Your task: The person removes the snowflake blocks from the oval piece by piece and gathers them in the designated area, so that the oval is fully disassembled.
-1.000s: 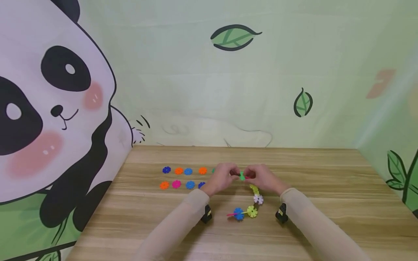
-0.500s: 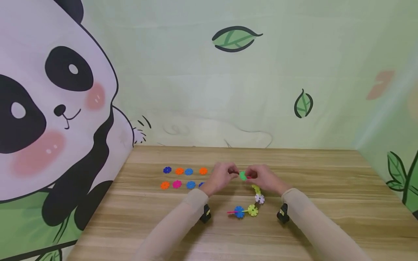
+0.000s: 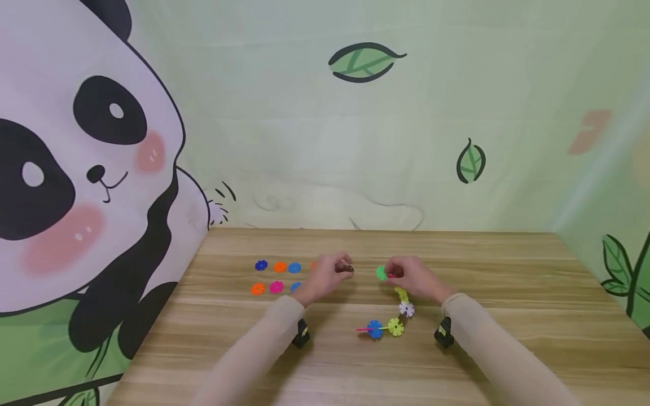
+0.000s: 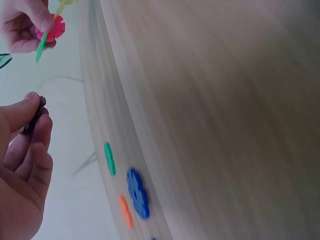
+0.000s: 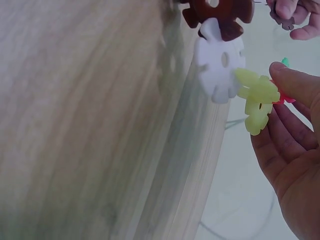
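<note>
My left hand [image 3: 322,277] pinches a dark brown notched snowflake disc [image 4: 35,116] between thumb and fingers, above the table and apart from the chain. My right hand [image 3: 413,277] grips a pink disc [image 4: 58,30] in a curved chain of interlocked snowflake discs. A green disc [image 3: 381,273] is slotted into the pink one and sticks out towards the left hand. Below the right hand follow a yellow disc [image 5: 257,102], a white disc [image 3: 406,309], a brown disc [image 5: 220,11], a yellow-green disc [image 3: 396,327], a blue disc [image 3: 375,330] and a pink end disc [image 3: 362,330].
Two rows of loose discs lie left of the hands on the wooden table [image 3: 213,344], among them an orange disc [image 3: 257,288], a pink loose disc [image 3: 276,287] and a dark blue disc [image 3: 261,265]. The left hand partly hides the rows. A printed backdrop [image 3: 284,129] stands behind.
My left hand has drawn back to the left from the green disc, carrying the brown disc. The right hand has shifted only slightly right with the chain, and more of the green disc shows.
</note>
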Demonstrator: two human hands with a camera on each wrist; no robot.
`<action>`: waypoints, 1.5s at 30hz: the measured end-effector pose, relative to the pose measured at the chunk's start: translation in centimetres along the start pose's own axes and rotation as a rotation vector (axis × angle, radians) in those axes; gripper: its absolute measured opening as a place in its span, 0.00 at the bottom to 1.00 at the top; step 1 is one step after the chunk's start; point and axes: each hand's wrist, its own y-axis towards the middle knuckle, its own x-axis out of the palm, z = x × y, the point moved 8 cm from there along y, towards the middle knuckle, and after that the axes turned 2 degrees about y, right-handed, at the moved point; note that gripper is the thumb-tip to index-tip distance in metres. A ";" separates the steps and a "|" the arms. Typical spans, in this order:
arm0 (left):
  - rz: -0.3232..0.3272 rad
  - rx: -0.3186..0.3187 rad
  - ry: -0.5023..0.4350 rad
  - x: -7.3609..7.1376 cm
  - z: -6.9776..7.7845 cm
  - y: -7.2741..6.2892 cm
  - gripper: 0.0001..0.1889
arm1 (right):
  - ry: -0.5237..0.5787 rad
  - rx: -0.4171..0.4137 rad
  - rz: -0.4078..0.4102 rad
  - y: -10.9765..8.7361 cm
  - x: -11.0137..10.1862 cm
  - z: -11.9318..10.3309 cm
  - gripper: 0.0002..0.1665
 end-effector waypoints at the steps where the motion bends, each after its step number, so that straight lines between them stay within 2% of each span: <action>1: 0.000 0.002 0.004 -0.2 -0.1 -0.1 0.08 | -0.004 -0.004 0.000 0.0 0.0 0.0 0.07; 4: -0.004 0.015 0.030 -0.8 -0.5 -0.5 0.10 | -0.012 -0.005 0.003 -0.1 0.0 -0.1 0.07; 7: -0.039 0.016 0.020 -1.1 -0.9 -0.8 0.09 | -0.015 -0.011 0.006 -0.1 -0.1 -0.2 0.07; 13: -0.134 -0.073 -0.050 -0.9 -2.3 -1.4 0.11 | -0.006 -0.004 0.007 0.0 0.0 -0.1 0.07; 16: -0.166 -0.111 -0.038 -0.5 -2.9 -1.7 0.10 | -0.006 -0.013 0.007 0.0 0.0 0.0 0.07; 18: -0.185 -0.114 -0.022 -0.3 -3.1 -1.9 0.08 | -0.003 -0.018 0.009 0.0 0.0 0.0 0.06; 24: -0.224 -0.130 0.057 0.2 -3.1 -2.3 0.07 | -0.010 -0.021 0.012 0.0 0.0 -0.2 0.06; 28: -0.249 -0.152 0.076 0.6 -3.2 -2.5 0.08 | -0.023 -0.029 0.015 -0.1 0.0 -0.3 0.06; 34: -0.276 -0.111 0.122 1.0 -2.9 -2.5 0.13 | -0.047 -0.047 0.021 -0.2 0.0 -0.6 0.06; 37: -0.289 -0.115 0.144 1.1 -2.9 -2.5 0.15 | -0.049 -0.059 0.018 -0.2 0.0 -0.6 0.05; 45: -0.275 -0.119 0.174 0.9 -2.7 -2.4 0.15 | -0.042 -0.061 0.018 -0.1 0.1 -0.5 0.05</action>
